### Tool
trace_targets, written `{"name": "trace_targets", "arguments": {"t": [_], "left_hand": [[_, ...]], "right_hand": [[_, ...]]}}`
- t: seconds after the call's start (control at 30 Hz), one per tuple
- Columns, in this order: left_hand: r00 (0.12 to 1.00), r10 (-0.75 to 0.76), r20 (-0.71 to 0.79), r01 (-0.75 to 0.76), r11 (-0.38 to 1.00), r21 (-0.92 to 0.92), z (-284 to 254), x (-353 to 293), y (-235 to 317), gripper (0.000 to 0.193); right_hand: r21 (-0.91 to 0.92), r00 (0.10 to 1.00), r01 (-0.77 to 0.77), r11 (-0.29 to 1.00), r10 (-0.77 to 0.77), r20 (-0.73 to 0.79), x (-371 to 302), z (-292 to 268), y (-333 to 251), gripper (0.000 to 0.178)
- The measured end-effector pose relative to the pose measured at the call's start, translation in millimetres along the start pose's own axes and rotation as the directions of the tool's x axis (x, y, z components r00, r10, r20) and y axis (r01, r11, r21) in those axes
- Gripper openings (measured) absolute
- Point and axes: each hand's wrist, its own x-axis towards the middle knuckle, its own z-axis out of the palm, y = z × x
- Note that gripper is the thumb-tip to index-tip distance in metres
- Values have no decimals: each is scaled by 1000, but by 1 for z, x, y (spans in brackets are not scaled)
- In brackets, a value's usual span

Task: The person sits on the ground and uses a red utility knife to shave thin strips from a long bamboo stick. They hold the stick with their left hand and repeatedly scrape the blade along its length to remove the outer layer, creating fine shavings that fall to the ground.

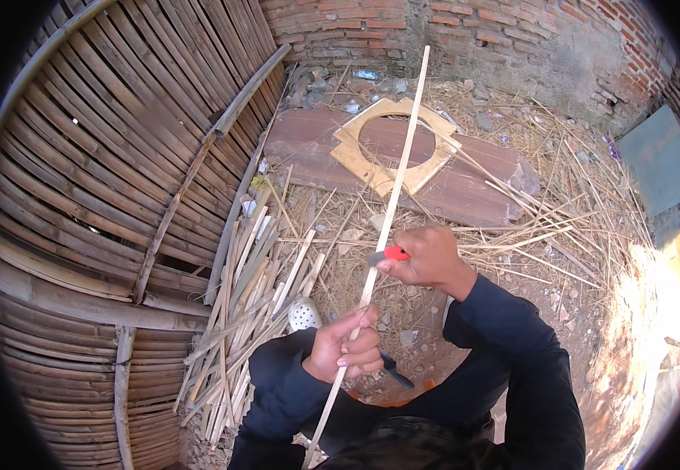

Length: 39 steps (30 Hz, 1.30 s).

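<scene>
A long, pale bamboo strip (407, 149) runs slantwise from my lap up toward the brick wall. My left hand (345, 345) is closed around its lower part, fingers wrapped over it. Further up the strip, my right hand (427, 257) grips a small red-handled knife (393, 253). The knife's short grey blade lies against the strip, pointing left. Just right of my left hand, low by my legs, is a dark elongated object (397, 371) that I cannot make out.
Many split bamboo strips (238, 313) lie piled at left, beside a white perforated clog (304, 314). A bamboo-slat wall (97, 157) rises on the left, a brick wall (348, 35) behind. Ahead, a wooden frame with a round hole (348, 153) rests on a brown board (297, 141).
</scene>
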Motion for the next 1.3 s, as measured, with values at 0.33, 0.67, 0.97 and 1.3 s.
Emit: {"name": "trace_targets", "arguments": {"t": [0.33, 0.67, 0.97, 1.3], "left_hand": [[939, 253, -232, -83, 824, 561, 5, 3, -5, 6], [870, 441, -220, -83, 571, 817, 5, -2, -10, 23], [884, 435, -171, -71, 487, 871, 7, -3, -6, 25], [880, 441, -176, -71, 489, 869, -8, -7, -15, 24]], "right_hand": [[69, 992, -7, 998, -1, 124, -19, 12, -14, 57], [-3, 986, -136, 991, 136, 102, -2, 18, 6, 54], [-72, 999, -6, 997, 10, 45, 6, 20, 13, 61], [39, 987, -79, 996, 73, 141, -12, 13, -15, 60]]}}
